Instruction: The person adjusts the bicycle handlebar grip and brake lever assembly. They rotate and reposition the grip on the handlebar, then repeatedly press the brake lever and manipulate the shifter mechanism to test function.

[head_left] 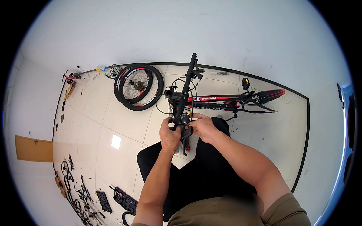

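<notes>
Olive shirt (203, 213) and black trousers (203, 169), worn by the person before me. Black handlebar (186, 87), fitted to a red, black and white bicycle frame (206, 99); near end between both hands. Left hand (169, 135): fingers bent, closed around the bar's near end. Right hand (204, 128): fingers curled against the round black shifter (183, 119); whether they grip it, I cannot tell. Brake lever (185, 146), black, just below. Two wheels (160, 81), overlapping, near the wall (211, 30). Screwdriver (223, 73), on the tiled floor (94, 109).
</notes>
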The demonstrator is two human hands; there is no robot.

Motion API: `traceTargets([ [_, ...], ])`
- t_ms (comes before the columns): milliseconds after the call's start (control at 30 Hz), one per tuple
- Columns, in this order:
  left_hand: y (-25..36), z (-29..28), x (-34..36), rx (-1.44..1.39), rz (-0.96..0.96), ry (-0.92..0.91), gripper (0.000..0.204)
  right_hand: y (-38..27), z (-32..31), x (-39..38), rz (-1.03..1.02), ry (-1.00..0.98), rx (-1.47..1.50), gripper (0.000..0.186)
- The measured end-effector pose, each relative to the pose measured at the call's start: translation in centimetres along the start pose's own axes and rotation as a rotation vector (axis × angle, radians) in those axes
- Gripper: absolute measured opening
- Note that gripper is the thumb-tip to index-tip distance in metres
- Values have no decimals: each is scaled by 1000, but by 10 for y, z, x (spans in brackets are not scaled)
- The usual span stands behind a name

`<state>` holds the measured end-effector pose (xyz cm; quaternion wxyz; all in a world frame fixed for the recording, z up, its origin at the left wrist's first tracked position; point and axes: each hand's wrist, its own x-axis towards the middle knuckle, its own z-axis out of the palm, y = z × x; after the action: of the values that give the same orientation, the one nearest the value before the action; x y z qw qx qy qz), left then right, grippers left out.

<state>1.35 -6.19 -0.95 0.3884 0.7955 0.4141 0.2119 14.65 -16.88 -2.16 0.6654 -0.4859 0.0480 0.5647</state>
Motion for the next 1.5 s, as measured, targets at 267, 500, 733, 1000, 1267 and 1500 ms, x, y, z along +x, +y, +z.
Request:
traceTargets([
  [267,-12,0,4,16,-23,-36,50,1,-2,1,-15,-37,-6,36],
  [500,-15,4,5,-10,-35,-50,56,2,-5,3,-17,-37,-14,35],
  [733,-8,-1,-6,84,220,89,57,2,-1,0,-30,0,5,34],
  [1000,-10,2,-23,61,202,65,56,3,-3,2,-20,3,-15,37],
  [1267,-11,9,-20,197,316,176,53,7,-4,6,-35,0,-12,34],
  [1500,-15,8,-16,176,219,225,41,7,-2,4,-47,-54,11,33],
])
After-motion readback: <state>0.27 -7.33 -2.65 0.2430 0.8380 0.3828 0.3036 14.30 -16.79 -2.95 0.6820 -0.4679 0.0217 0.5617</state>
